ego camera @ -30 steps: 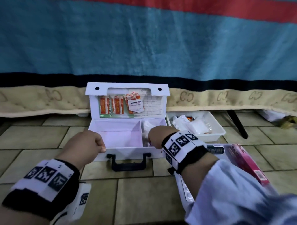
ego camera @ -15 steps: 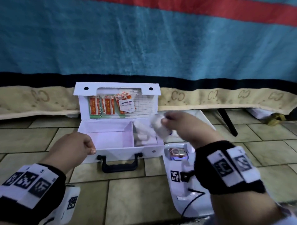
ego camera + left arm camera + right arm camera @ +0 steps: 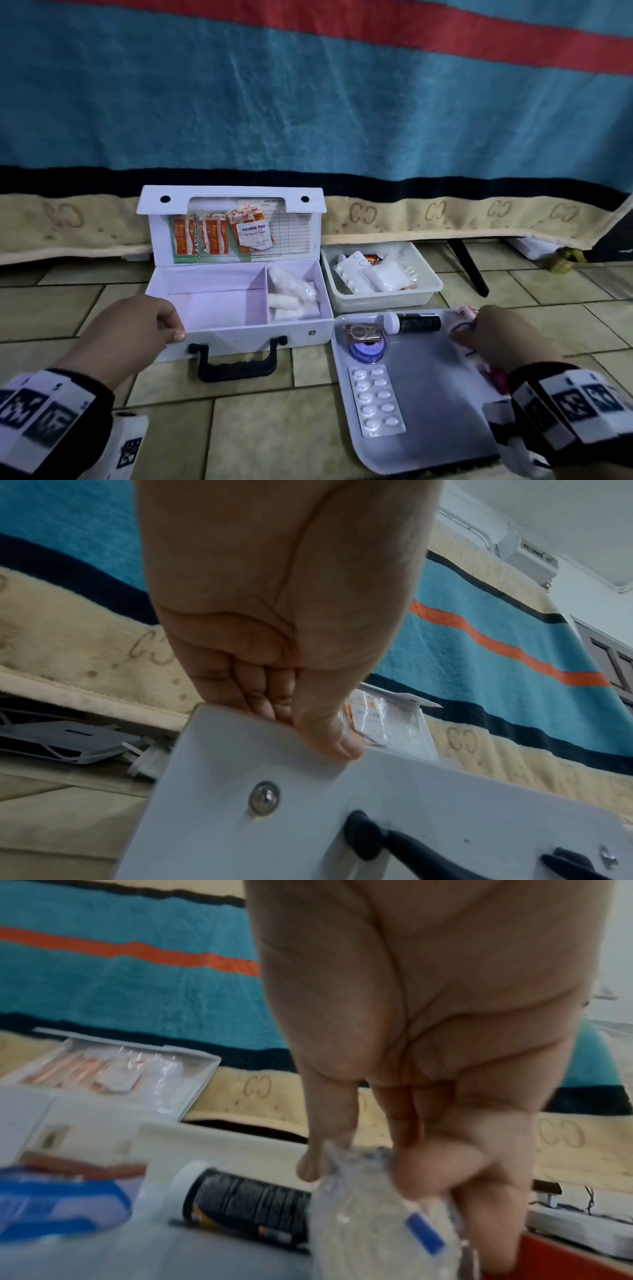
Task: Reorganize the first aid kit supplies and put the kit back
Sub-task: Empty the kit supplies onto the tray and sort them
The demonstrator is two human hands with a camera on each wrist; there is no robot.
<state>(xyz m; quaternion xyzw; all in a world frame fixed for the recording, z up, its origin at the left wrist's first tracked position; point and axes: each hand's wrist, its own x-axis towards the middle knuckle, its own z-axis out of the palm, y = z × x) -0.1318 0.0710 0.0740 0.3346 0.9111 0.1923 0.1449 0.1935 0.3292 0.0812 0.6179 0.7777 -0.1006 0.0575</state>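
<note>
The white first aid kit [image 3: 239,330] stands open on the tiled floor, its lid upright. Plasters and an alcohol pad [image 3: 253,233] sit in the lid pocket. Wrapped white rolls [image 3: 291,296] lie in the right compartment; the left compartment holds nothing. My left hand [image 3: 147,325] grips the kit's front left corner [image 3: 342,818], thumb on the front wall and fingers [image 3: 263,696] curled over the rim. My right hand [image 3: 493,337] is low over the right side of the grey tray [image 3: 431,394]. It pinches a plastic-wrapped bandage roll [image 3: 377,1210].
On the tray lie a black bottle with a white cap [image 3: 418,322], a blue-lidded jar [image 3: 366,349], a blister pack [image 3: 375,399] and a pink-red box [image 3: 555,1259] under my right hand. Behind it, a white bin [image 3: 387,298] holds packets. A striped blanket hangs behind.
My right hand lifted a wrapped roll out of the kit's right compartment and carried it right and down to the tray's right side. The left hand kept its grip on the kit.
</note>
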